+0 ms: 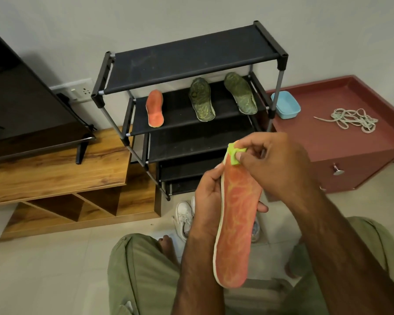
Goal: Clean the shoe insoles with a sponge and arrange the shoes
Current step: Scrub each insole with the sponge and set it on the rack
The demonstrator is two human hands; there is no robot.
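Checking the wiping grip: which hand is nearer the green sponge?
Right. The right hand pinches the sponge against the insole's top end; the left hand grips the insole lower down.

Rack (191,55): upper centre of frame, against the wall. Second shelf: three insoles (155,109) in a row, left to right. TV stand (55,169): left of rack, TV (21,105) on it. Cabinet (341,142): right of rack; on top, tub (285,105) at left, laces (353,120) to its right. Shoe (184,218): on floor below rack. Lower centre: fourth insole (237,223) held in left hand (206,201), right hand (280,162) pressing sponge (234,154) on its upper end.
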